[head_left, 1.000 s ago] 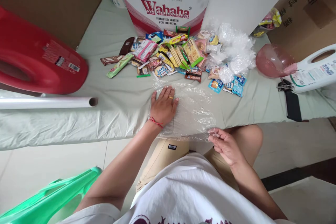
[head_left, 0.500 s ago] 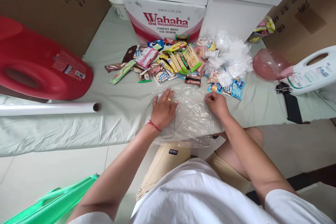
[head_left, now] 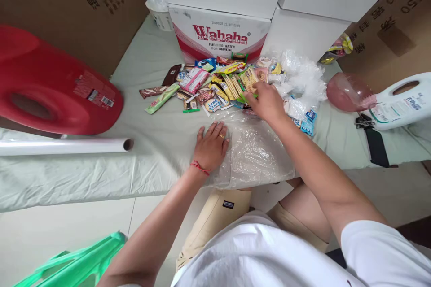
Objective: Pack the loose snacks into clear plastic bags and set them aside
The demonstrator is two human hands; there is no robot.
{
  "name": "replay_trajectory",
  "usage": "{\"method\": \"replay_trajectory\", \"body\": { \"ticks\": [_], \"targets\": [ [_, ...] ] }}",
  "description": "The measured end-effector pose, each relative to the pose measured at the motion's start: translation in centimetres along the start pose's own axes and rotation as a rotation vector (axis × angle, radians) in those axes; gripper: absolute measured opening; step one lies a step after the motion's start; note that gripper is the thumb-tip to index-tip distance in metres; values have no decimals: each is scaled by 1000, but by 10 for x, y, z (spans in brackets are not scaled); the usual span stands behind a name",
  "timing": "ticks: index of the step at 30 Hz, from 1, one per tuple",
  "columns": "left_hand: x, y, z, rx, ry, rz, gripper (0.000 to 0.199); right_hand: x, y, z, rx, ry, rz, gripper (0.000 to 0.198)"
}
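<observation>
My left hand [head_left: 211,145] lies flat with its fingers spread, on the left edge of a clear plastic film sheet [head_left: 262,152] at the table's front. A red cord circles the left wrist, and a ring is on one finger. My right hand [head_left: 267,101] is over the front of a snack pile, thumb and fingers apart, at the lower end of a packet of crackers [head_left: 249,77]. Whether it touches the packet is unclear. Left of it lie slim cracker packs [head_left: 233,86], a pink-and-white packet [head_left: 194,80] and a green stick packet [head_left: 162,98].
Crumpled clear plastic [head_left: 299,74] sits right of the pile. Behind stands a Wahaha carton [head_left: 220,33]. A red jug [head_left: 60,85] and a film roll [head_left: 67,146] lie left; a pink bowl [head_left: 348,92], a white jug [head_left: 404,103] and a black phone [head_left: 377,148] lie right.
My right hand has left the film's upper right edge and moved forward and left to the snack pile. The film now lies flatter. My left hand has stayed on its left side.
</observation>
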State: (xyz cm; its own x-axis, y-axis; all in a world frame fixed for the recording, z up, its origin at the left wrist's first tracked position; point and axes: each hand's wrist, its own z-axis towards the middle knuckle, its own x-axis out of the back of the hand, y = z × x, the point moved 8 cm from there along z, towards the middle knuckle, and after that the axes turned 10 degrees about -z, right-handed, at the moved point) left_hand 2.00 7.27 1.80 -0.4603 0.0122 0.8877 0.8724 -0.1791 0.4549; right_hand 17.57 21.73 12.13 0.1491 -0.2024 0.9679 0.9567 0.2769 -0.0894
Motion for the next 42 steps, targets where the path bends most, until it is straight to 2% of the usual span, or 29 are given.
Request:
{"method": "replay_trajectory", "body": {
  "ticks": [3,5,7,10,12,14,17,19,21,22,24,27,28,30,33,38,42],
  "targets": [
    [0,-2,0,-8,-9,-8,57,-19,-43,18,20,-69,-93,62],
    [1,-3,1,-5,-13,-19,55,-28,-48,28,-7,-121,-130,55],
    [2,-4,1,0,-16,-36,54,-28,-36,33,-58,-156,-117,42],
    [3,-4,1,4,-17,-65,54,-9,1,27,-106,-157,28,33],
    [3,-4,2,8,-18,-83,54,9,28,12,-104,-122,238,33],
    [3,-5,2,8,-21,-95,53,18,54,-14,-133,-158,533,40],
    [2,-5,3,2,-20,-104,53,2,71,-62,-195,-412,897,52],
    [2,-5,3,0,-15,-103,53,-16,68,-91,-177,-593,980,54],
    [2,-6,3,0,-10,-96,52,-33,59,-112,-104,-711,937,54],
    [2,-6,3,2,-9,-93,52,-39,54,-118,-51,-726,864,55],
    [2,-6,3,7,-11,-88,53,-41,46,-120,78,-618,628,57],
    [3,-5,4,10,-17,-85,53,-24,25,-118,317,-339,280,61],
    [3,-5,4,11,-17,-84,53,-21,15,-120,398,-304,216,63],
    [3,-5,4,17,-16,-81,53,-23,0,-124,514,-342,143,65],
    [4,-5,4,33,-11,-79,53,-33,-5,-124,539,-427,99,61],
    [3,-5,5,28,-26,-79,53,-30,-1,-122,557,-403,166,62],
    [3,-5,4,45,-19,-74,54,-34,-7,-133,586,-464,79,63]
  ]
}}
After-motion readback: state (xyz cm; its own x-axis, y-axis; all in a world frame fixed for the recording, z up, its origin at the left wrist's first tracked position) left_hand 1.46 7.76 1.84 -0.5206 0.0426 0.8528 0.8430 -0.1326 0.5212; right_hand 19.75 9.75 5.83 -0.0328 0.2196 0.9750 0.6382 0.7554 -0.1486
